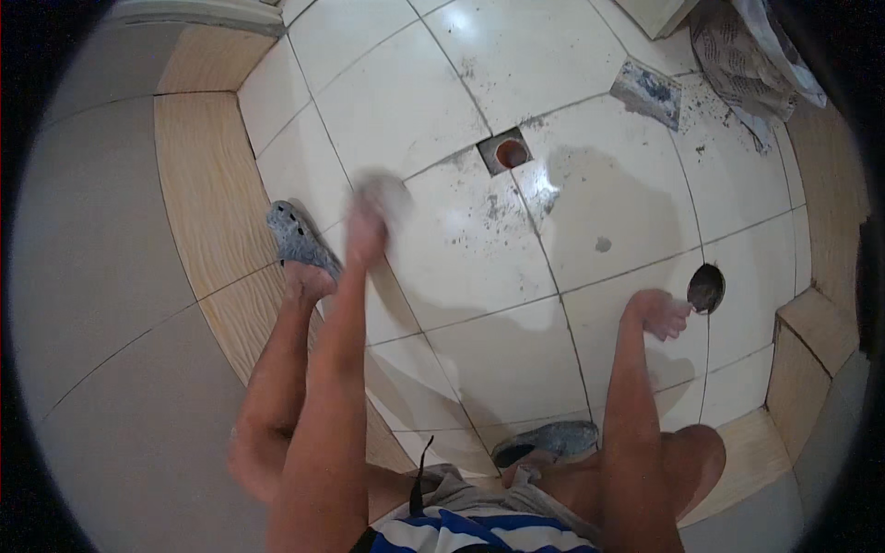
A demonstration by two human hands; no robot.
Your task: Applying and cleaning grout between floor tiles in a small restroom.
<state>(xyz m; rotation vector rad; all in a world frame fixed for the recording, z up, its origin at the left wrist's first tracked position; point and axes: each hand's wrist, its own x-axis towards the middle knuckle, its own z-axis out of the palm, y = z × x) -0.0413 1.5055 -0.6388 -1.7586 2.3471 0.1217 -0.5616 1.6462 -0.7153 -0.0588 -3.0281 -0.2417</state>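
My left hand [368, 235] is smeared by motion over the pale floor tiles [369, 101], near the left wall. At its fingers there is a pale greyish blur [380, 195]; I cannot make out what it is or whether the hand grips it. My right hand [660, 315] hangs over the tiles just left of a round dark hole [707, 288]. Its fingers are loosely bent and somewhat apart, with nothing plainly in them. Between and beyond the hands, a square cutout [485, 157] in the floor surrounds a reddish round pipe opening [512, 154]. Grey smears and crumbs dot the tiles around it.
A grey clog [300, 235] is on my left foot against the wood-patterned border [207, 166]. Another clog [553, 440] is beneath me. At the far right lie a grey-smeared tile piece [648, 94] and a crumpled sack [742, 60]. A small grey lump [603, 244] sits mid-floor.
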